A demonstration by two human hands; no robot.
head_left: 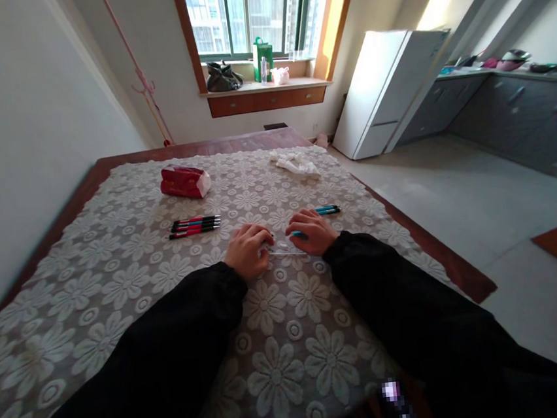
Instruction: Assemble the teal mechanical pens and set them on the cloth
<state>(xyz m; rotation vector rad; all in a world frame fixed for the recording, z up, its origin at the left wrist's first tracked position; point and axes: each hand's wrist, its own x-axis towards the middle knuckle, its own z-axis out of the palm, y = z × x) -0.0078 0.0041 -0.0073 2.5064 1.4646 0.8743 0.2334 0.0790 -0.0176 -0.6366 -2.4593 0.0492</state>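
Observation:
My left hand (pixel 248 250) is closed, its fingertips pinching the left end of a clear plastic sleeve (pixel 286 249) that lies low over the tablecloth. Opposite it, my right hand (pixel 312 232) curls round a blue pen (pixel 299 234), whose end pokes out toward the sleeve. The right fingers cover most of that pen. Several blue pens (pixel 328 210) with dark ends lie just beyond my right hand. Left of my left hand, several red and black pens (pixel 195 226) rest side by side.
A lace tablecloth (pixel 274 367) with flower patterns covers the wooden table (pixel 194 149). Farther back lie a red pouch (pixel 184 182) and a crumpled white cloth (pixel 296 165). Beyond the table are a window ledge (pixel 267 86) with bags and a white fridge (pixel 375 88).

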